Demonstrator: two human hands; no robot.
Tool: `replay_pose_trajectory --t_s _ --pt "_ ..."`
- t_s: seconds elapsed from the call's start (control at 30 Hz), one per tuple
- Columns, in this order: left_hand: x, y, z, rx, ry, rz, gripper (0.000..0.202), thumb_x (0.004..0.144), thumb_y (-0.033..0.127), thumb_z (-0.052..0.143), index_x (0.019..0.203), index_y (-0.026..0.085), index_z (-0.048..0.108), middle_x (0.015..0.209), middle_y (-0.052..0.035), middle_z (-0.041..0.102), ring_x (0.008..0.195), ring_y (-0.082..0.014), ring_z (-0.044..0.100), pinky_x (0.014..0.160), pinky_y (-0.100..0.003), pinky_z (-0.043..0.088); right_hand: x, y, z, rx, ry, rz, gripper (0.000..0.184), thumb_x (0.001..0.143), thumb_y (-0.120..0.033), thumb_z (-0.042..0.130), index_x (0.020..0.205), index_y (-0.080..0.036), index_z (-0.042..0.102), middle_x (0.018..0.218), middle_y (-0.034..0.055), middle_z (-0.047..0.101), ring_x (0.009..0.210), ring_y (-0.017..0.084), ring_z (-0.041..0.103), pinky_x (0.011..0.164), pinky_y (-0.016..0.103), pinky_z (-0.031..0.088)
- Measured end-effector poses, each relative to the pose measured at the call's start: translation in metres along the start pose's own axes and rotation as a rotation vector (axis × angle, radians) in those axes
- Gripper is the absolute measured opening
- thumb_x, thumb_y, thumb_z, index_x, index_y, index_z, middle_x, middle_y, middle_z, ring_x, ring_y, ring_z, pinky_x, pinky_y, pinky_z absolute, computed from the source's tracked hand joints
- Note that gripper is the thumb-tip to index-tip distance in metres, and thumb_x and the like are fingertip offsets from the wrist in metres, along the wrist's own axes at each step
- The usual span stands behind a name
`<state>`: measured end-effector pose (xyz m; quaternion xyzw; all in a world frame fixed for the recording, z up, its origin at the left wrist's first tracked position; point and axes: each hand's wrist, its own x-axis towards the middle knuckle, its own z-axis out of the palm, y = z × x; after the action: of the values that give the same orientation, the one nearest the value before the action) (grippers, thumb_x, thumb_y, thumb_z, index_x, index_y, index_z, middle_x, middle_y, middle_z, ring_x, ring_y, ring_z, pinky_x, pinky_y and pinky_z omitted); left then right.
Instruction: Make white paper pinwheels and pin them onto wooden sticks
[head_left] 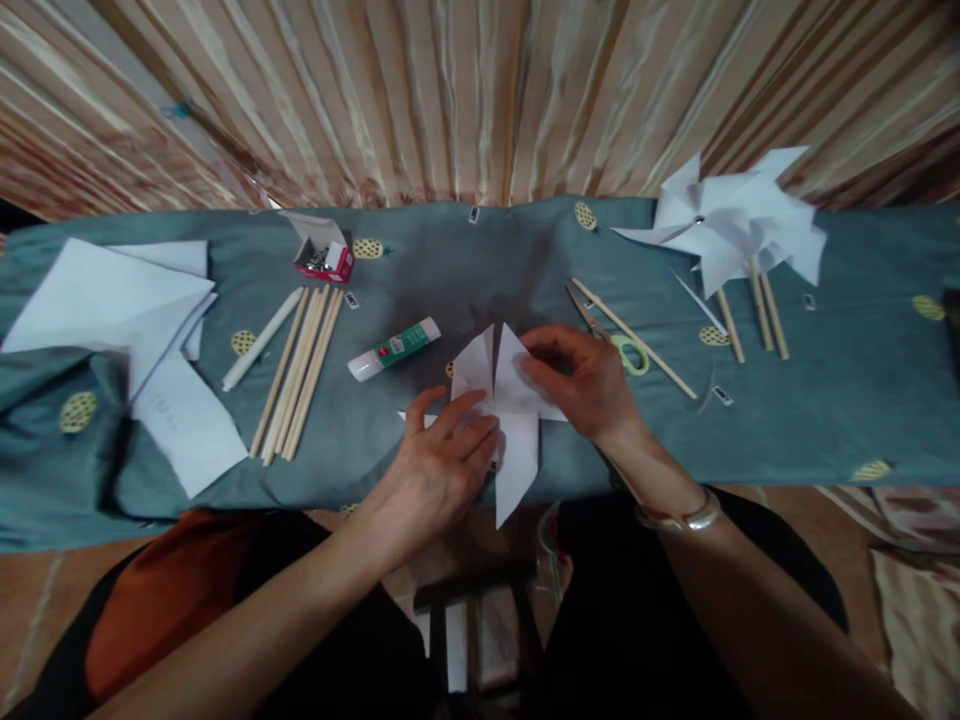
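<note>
A white paper pinwheel [510, 420] lies half folded on the grey-green cloth [795, 400] at the table's near edge. My left hand [439, 465] rests flat on its left side, fingers stretched toward the centre. My right hand [589, 380] pinches the flap at its upper right, fingers curled on the paper. One pointed blade hangs over the table's edge.
A glue stick [394, 348] lies just left of the paper. Several wooden sticks [300, 370], white sheets [112, 310] and a red pin box [324, 258] sit to the left. Green-handled scissors [611, 335], a loose stick [634, 338] and finished pinwheels [727, 230] are on the right.
</note>
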<state>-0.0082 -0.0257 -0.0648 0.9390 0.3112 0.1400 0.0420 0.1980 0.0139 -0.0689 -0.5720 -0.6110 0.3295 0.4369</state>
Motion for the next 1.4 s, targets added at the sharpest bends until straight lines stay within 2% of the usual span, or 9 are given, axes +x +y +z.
replay_pose_trajectory --t_s 0.1,0.2,0.3,0.37,0.63,0.8,1.0,1.17,1.4 --pt "-0.001 0.0 0.002 -0.006 0.001 -0.015 0.018 0.094 0.02 0.05 0.107 0.021 0.063 0.116 -0.0027 0.07 0.126 -0.0253 0.051 0.112 -0.055 0.029 -0.008 -0.004 -0.002 -0.048 -0.006 -0.083 0.011 0.081 -0.016 0.06 0.085 -0.02 0.07 0.083 0.0011 0.073 0.078 0.016 0.067 0.074 0.032 0.054" --pt "-0.002 0.0 0.004 -0.011 0.015 -0.017 0.018 0.095 0.02 0.05 0.109 0.021 0.062 0.117 -0.0025 0.07 0.122 -0.023 0.053 0.11 -0.051 0.031 -0.018 -0.007 -0.004 -0.195 -0.044 -0.258 0.017 0.085 -0.012 0.056 0.087 -0.021 0.071 0.095 0.0043 0.073 0.091 0.019 0.066 0.085 0.037 0.053" --pt "-0.003 0.0 0.004 -0.007 0.027 -0.006 0.019 0.095 0.019 0.051 0.111 0.019 0.061 0.119 -0.0038 0.069 0.121 -0.023 0.054 0.105 -0.047 0.036 -0.025 -0.006 -0.007 -0.352 -0.093 -0.407 0.022 0.089 -0.011 0.052 0.093 -0.021 0.071 0.101 0.0067 0.072 0.093 0.021 0.064 0.084 0.039 0.052" --pt "-0.004 0.0 0.002 -0.002 0.017 0.005 0.021 0.095 0.019 0.051 0.113 0.018 0.061 0.12 -0.005 0.069 0.122 -0.0231 0.053 0.103 -0.045 0.038 -0.027 -0.003 -0.008 -0.428 -0.121 -0.447 0.024 0.09 -0.011 0.051 0.096 -0.022 0.071 0.104 0.0071 0.071 0.094 0.022 0.063 0.084 0.04 0.052" --pt "-0.005 0.001 -0.002 0.016 -0.011 0.024 0.023 0.096 0.018 0.051 0.116 0.016 0.06 0.123 -0.0055 0.068 0.121 -0.0224 0.052 0.099 -0.043 0.037 -0.026 0.001 -0.009 -0.559 -0.154 -0.481 0.023 0.091 -0.01 0.05 0.099 -0.019 0.07 0.107 0.0085 0.07 0.098 0.023 0.061 0.086 0.038 0.052" --pt "-0.004 0.0 -0.001 0.005 0.021 0.026 0.023 0.095 0.017 0.053 0.117 0.015 0.06 0.122 -0.0053 0.068 0.117 -0.0218 0.055 0.095 -0.042 0.038 -0.025 0.002 -0.008 -0.589 -0.165 -0.481 0.023 0.093 -0.012 0.049 0.099 -0.018 0.07 0.107 0.0095 0.07 0.096 0.023 0.06 0.086 0.037 0.051" --pt "0.0 0.001 -0.008 -0.005 -0.025 0.039 0.023 0.095 0.017 0.051 0.115 0.014 0.062 0.121 -0.0077 0.068 0.109 -0.0224 0.058 0.089 -0.04 0.041 -0.025 0.002 -0.008 -0.608 -0.158 -0.525 0.024 0.094 -0.011 0.048 0.094 -0.019 0.07 0.102 0.0081 0.07 0.092 0.022 0.06 0.083 0.036 0.051" --pt "0.0 0.002 -0.01 -0.019 -0.025 0.035 0.024 0.094 0.014 0.052 0.115 0.014 0.063 0.12 -0.0091 0.068 0.11 -0.0228 0.059 0.093 -0.042 0.04 -0.025 0.0 -0.009 -0.63 -0.186 -0.53 0.025 0.095 -0.012 0.046 0.094 -0.017 0.07 0.105 0.0106 0.07 0.094 0.023 0.058 0.084 0.036 0.051" --pt "0.002 0.002 -0.011 -0.031 -0.022 0.015 0.02 0.094 0.016 0.051 0.111 0.014 0.063 0.119 -0.0098 0.067 0.107 -0.0228 0.06 0.094 -0.043 0.04 -0.025 0.001 -0.009 -0.644 -0.178 -0.531 0.024 0.094 -0.013 0.048 0.094 -0.021 0.07 0.105 0.0081 0.07 0.094 0.023 0.06 0.083 0.038 0.053"
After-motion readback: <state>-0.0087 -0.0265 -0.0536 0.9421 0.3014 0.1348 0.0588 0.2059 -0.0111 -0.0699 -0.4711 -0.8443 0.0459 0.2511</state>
